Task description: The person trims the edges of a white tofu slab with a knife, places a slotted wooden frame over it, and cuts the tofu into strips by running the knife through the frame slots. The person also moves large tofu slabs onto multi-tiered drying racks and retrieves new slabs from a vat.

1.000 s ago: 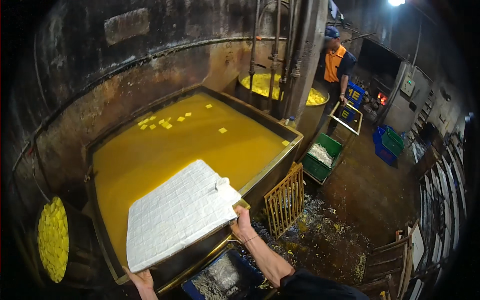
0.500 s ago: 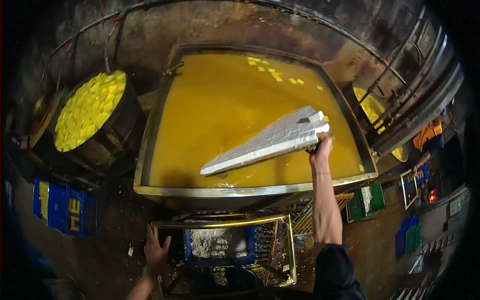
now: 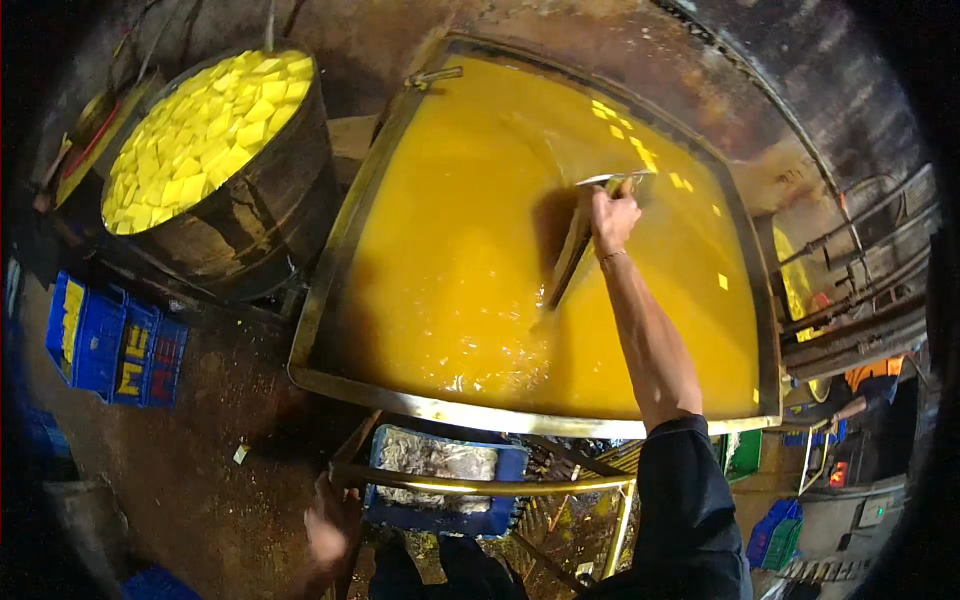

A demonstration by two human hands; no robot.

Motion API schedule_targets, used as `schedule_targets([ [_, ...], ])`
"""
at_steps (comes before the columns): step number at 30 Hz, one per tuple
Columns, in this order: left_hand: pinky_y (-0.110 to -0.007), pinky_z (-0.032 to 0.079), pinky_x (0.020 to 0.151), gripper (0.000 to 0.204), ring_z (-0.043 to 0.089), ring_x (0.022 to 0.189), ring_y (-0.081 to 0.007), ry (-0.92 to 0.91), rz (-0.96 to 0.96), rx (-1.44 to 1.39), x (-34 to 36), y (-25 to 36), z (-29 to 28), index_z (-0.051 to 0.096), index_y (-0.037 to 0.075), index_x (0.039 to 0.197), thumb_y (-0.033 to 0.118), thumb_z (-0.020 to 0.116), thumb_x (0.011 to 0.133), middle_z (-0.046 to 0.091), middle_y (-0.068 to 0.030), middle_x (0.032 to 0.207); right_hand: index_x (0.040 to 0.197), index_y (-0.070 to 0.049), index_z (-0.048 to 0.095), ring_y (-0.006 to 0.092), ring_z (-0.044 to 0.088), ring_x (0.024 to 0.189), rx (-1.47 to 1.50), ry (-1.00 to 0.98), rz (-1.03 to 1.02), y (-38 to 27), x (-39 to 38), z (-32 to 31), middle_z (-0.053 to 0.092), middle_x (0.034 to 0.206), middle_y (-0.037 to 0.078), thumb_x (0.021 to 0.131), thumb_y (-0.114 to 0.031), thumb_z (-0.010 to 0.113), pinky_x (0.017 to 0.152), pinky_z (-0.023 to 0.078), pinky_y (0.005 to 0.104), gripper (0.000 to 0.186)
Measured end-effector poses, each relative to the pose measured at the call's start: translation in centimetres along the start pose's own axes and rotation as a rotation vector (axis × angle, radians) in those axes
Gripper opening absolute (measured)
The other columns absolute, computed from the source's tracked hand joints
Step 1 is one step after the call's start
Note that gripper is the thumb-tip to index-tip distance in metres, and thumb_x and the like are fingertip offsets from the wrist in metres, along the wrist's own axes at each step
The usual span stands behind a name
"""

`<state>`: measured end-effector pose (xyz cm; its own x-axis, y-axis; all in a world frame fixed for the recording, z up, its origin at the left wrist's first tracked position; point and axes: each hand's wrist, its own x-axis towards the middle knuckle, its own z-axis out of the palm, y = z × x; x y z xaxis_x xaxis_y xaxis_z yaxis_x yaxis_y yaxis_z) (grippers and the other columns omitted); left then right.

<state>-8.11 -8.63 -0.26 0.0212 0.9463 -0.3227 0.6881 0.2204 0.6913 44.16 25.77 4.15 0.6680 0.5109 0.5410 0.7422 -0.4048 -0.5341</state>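
A large metal tank (image 3: 330,372) holds cloudy yellow liquid (image 3: 450,250), with small yellow squares (image 3: 722,283) floating at its back and right. My right hand (image 3: 612,215), arm stretched over the tank, grips the end of a board (image 3: 568,255) that stands tilted on edge, partly in the liquid; whether the white slab is still on it I cannot tell. My left hand (image 3: 332,520), low and blurred, holds a metal frame (image 3: 500,487) below the tank's front edge. Under the frame is a blue crate (image 3: 450,505) with pale scraps inside.
A dark barrel (image 3: 260,235) heaped with yellow squares stands left, above stacked blue crates (image 3: 110,340). Pipes (image 3: 860,260) run at the right. A co-worker (image 3: 870,390) in orange and dark clothes is at the far right, near green and blue crates (image 3: 775,530).
My left hand has left the board for the metal frame. The white-topped board has tipped from flat onto its edge and down into the liquid. The view has swung round over the tank.
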Motion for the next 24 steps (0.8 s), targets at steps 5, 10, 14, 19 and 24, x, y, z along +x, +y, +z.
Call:
schedule_targets([
  [5,-0.053,0.051,0.057,0.055,0.065,0.07,-0.044,0.037,-0.076,0.315,-0.5,-2.6,0.4,0.044,0.006,0.134,0.033,0.061,0.089,0.067,-0.0247,0.09,0.145,-0.007,0.036,0.0425,0.04,0.122,-0.116,-0.308,-0.11,-6.3,-6.3,5.8,0.045,0.143,0.014,0.08,-0.031,0.064,0.091,0.05,0.0557,0.075],
  [10,-0.053,0.05,0.056,0.054,0.064,0.063,-0.0445,0.101,-0.076,0.406,-1.2,-3.6,0.2,0.051,0.007,0.129,0.034,0.066,0.084,0.066,-0.0254,0.077,0.141,-0.009,0.041,0.0413,0.041,0.121,-0.232,-0.394,-0.295,-11.2,-10.4,7.2,0.048,0.139,0.008,0.076,-0.027,0.065,0.084,0.053,0.0599,0.072],
  [14,-0.051,0.049,0.055,0.057,0.064,0.064,-0.0408,0.125,0.003,0.207,-1.1,-1.7,-0.3,0.052,0.002,0.125,0.033,0.07,0.081,0.064,-0.0208,0.071,0.142,-0.013,0.039,0.038,0.04,0.124,-0.174,-0.447,-0.366,-13.4,-9.6,4.7,0.048,0.138,0.006,0.074,-0.029,0.069,0.082,0.05,0.0669,0.076],
  [19,-0.051,0.05,0.063,0.046,0.064,0.074,-0.0419,0.25,0.048,0.35,-1.4,-1.6,-0.4,0.054,0.004,0.107,0.04,0.071,0.083,0.066,-0.018,0.076,0.136,-0.019,0.054,0.0362,0.057,0.106,0.043,-0.445,-0.431,-15.8,-7.6,-4.0,0.065,0.11,0.013,0.067,-0.02,0.068,0.085,0.054,0.0508,0.071],
  [24,-0.049,0.045,0.088,0.059,0.055,0.107,-0.0401,0.311,0.191,0.437,-2.0,1.9,-1.2,0.049,0.0,0.119,0.039,0.072,0.082,0.056,-0.0242,0.116,0.132,-0.014,0.06,0.0255,0.067,0.097,0.28,-0.561,-0.313,-10.3,0.6,-15.8,0.065,0.119,0.022,0.065,-0.009,0.066,0.088,0.053,0.0355,0.067],
])
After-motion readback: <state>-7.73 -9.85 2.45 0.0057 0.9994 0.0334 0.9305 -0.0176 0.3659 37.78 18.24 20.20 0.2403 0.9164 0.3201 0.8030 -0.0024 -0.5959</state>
